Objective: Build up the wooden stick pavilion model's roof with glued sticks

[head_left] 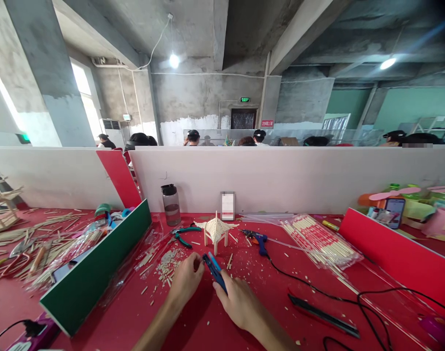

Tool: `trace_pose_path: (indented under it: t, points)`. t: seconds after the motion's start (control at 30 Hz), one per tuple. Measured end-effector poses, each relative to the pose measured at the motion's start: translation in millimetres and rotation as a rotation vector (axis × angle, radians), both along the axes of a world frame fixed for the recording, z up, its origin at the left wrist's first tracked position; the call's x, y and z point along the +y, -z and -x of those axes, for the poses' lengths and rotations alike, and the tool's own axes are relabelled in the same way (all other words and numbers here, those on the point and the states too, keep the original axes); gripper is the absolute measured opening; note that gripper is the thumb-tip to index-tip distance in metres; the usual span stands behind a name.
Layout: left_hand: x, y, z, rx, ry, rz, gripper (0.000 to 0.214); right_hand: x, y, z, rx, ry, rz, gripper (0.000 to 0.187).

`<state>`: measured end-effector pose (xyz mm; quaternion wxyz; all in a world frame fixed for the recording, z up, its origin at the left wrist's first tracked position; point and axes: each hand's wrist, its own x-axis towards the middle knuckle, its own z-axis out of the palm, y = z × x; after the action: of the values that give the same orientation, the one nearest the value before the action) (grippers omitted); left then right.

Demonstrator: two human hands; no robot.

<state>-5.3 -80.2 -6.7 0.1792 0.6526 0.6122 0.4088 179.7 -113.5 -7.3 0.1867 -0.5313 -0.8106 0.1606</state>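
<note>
My right hand [239, 297] is closed around blue-handled pliers [215, 275], whose jaws point up and to the left. Close to those jaws, my left hand [188, 275] is in a pinch; whatever its fingertips hold is too small to make out. Just beyond both hands stands a small pavilion model [216, 230] of pale wooden sticks, with a peaked roof on thin legs. Green-handled pliers [184, 236] lie to its left. On its right rests a blue hot glue gun [258, 240] with a black cord. Cut stick bits [167, 268] are heaped left of my left hand.
A water bottle [170, 204] stands near the white partition [281, 180]. Bundled sticks [317, 239] in plastic lie at right. A long black tool [323, 314] and loose cord [369, 292] are at front right. Green [98, 273] and red [398, 258] boards flank the red table [193, 321].
</note>
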Motion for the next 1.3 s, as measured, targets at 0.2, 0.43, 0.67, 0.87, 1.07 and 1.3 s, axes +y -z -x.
trace_pose_path:
  t: [0.2,0.43,0.67,0.87,1.07,1.3]
  points:
    - [1.2,-0.9,0.1,-0.015,0.076,-0.038,0.015,5.9,-15.8,-13.7,0.02,-0.006,0.035,0.04]
    - [-3.7,-6.8,-2.2,-0.037,0.157,-0.135,0.019,26.2,-24.9,-61.7,-0.084,0.099,0.016,0.053]
    - [-10.9,-6.0,-2.9,-0.011,0.22,-0.18,0.013,36.0,-7.8,-69.7,-0.339,0.321,0.024,0.053]
    - [-13.7,-6.3,-5.4,0.003,0.247,-0.172,0.016,40.0,-1.5,-60.2,-0.345,0.377,-0.027,0.05]
    - [-15.0,-7.2,-9.9,0.029,0.279,-0.17,0.016,50.0,6.0,-60.1,-0.327,0.378,-0.078,0.054]
    - [-15.7,-4.3,-11.6,0.053,0.326,-0.169,0.019,40.5,-14.3,-53.8,0.077,-0.033,-0.254,0.025]
